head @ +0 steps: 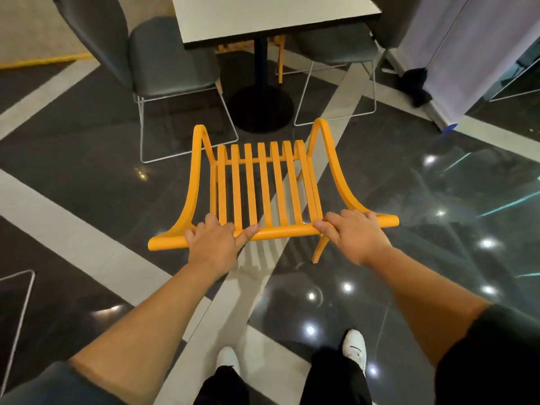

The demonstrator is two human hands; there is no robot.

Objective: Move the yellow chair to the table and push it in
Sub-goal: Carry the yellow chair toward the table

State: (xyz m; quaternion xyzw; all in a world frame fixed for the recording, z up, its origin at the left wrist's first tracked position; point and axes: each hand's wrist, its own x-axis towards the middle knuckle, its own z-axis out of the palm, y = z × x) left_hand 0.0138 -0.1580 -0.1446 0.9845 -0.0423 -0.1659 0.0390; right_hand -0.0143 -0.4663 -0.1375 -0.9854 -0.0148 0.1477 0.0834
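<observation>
**Yellow chair gripped, short of the table**

The yellow chair is held by its top rail, near the middle of the scene. The left hand is curled over the rail's left part, and the right hand is wrapped over its right part; both sets of fingers are closed on it. The table stands farther off, its pedestal base just beyond the chair's front. Grey chairs flank it left and right. The approach is judged mostly done; the push under the tabletop remains.
</observation>
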